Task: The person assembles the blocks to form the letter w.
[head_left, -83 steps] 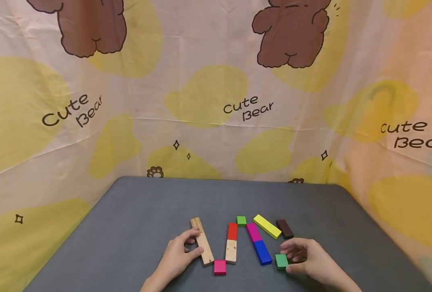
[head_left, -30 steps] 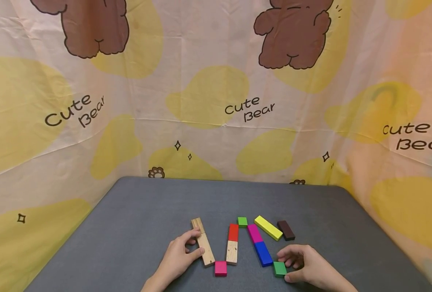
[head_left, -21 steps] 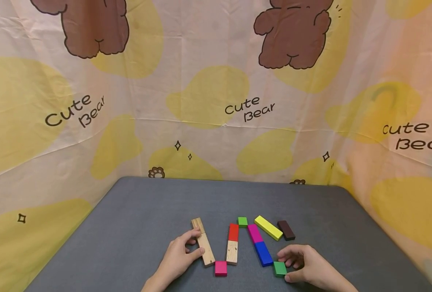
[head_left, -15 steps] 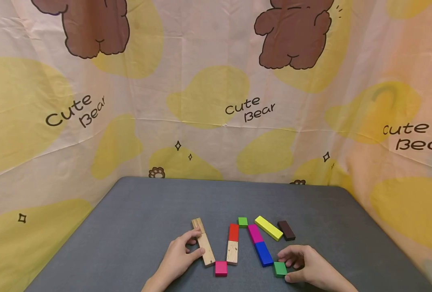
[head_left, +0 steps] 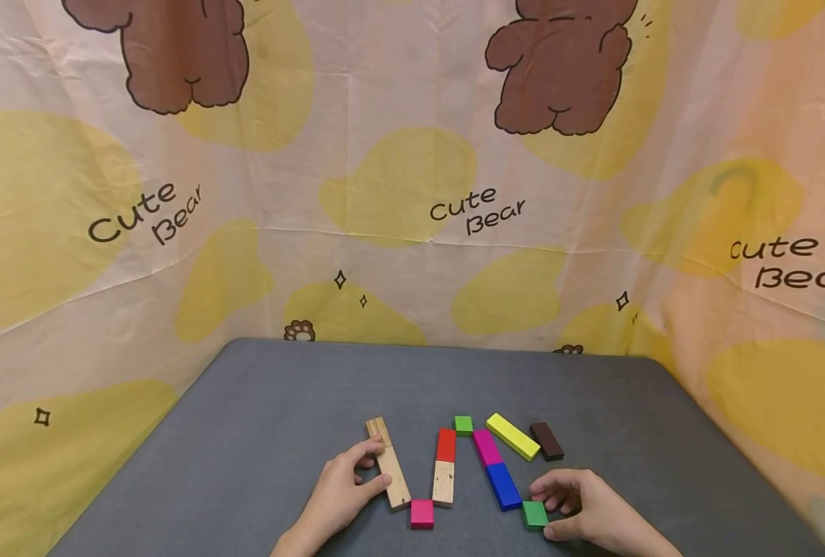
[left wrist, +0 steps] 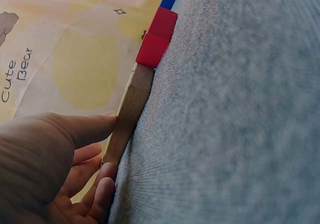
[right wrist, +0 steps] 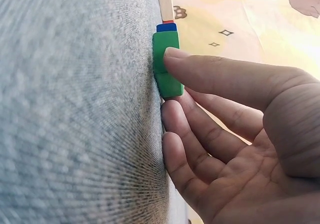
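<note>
On the grey table [head_left: 259,433], the left hand [head_left: 343,487] pinches the long wooden block [head_left: 388,463] between thumb and fingers. The right hand [head_left: 583,507] pinches the small green block [head_left: 535,514], which lies flat just below the blue block [head_left: 503,485].

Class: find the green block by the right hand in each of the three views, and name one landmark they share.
Head: green block low, right of centre, at the blue block's near end.
Left wrist: not in view.
Right wrist: upper centre, under the thumb.
Shared landmark: the grey table, also in the left wrist and right wrist views.
</note>
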`<state>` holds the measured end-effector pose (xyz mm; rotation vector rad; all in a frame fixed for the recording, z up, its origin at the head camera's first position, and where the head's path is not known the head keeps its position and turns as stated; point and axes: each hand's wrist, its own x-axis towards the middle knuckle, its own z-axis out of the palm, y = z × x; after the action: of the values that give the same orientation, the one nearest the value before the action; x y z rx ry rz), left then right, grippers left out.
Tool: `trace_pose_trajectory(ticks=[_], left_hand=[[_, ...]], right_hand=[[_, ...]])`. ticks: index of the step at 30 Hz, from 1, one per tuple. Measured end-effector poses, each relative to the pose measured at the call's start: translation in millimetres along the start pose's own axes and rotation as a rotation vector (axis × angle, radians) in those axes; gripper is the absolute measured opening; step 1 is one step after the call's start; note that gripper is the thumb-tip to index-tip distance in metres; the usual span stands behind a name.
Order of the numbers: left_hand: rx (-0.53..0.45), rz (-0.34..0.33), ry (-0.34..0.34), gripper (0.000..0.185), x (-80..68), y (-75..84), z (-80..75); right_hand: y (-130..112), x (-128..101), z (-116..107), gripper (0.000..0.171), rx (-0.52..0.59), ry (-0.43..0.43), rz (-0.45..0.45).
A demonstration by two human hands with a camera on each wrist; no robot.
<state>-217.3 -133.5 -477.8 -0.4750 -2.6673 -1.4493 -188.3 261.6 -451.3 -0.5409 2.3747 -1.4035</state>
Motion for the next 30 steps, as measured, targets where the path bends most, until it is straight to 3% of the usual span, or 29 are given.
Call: trace_pose_trajectory(ticks=[20, 30], left_hand=[[-0.004, -0.015, -0.009, 0.047, -0.4, -0.1, 1.0], [-0.015, -0.004, 0.000, 0.047, 0.0, -2.7, 0.7]], right_hand=[[2, -2, 0, 0.036, 0.017, 0.006, -0.002], [-9, -8, -15, 0.033, -0.010, 0.229, -0.026]])
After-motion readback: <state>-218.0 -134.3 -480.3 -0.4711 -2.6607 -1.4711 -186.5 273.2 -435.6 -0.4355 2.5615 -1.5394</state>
